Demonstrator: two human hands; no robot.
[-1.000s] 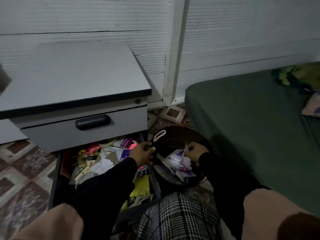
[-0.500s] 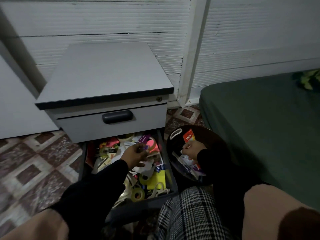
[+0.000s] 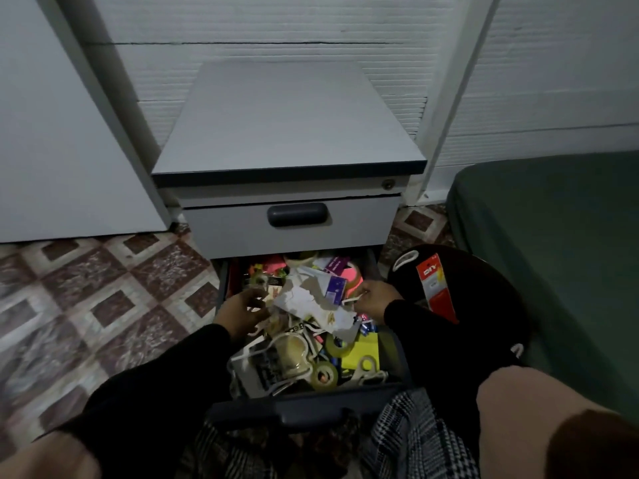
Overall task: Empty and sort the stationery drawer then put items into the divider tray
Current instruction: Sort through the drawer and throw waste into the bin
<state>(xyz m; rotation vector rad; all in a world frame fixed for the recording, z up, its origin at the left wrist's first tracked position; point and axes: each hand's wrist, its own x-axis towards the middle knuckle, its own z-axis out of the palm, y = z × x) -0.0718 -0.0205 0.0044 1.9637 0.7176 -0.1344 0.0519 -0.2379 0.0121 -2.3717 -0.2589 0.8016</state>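
Two hands are reaching into the open lower drawer (image 3: pixel 313 406) of a small grey cabinet (image 3: pixel 287 133), which is serving as the landmark below. The drawer is pulled out from the cabinet's base toward the person and is brimming with mixed stationery. The left hand (image 3: pixel 242 311), in a black sleeve, is hovering over the drawer's left side with fingers loosely curled among the items; I cannot tell whether it is grasping anything. The right hand (image 3: pixel 375 300) is lying at the drawer's right edge, pinching a thin white strip (image 3: pixel 351 299) between thumb and fingers. Between the hands, a crumpled white paper (image 3: pixel 304 302) is sitting on top of the pile. Nearer the drawer's front, rolls of clear tape (image 3: pixel 325 375) and a yellow pad (image 3: pixel 363 350) are lying among the clutter. To the cabinet's right, on the patterned tile floor (image 3: pixel 103 305), a dark round basin (image 3: pixel 484 305) is holding a red packet (image 3: pixel 437 292), which is leaning against its wall. Beyond the basin, a green mattress (image 3: pixel 560 243) is filling the right side.
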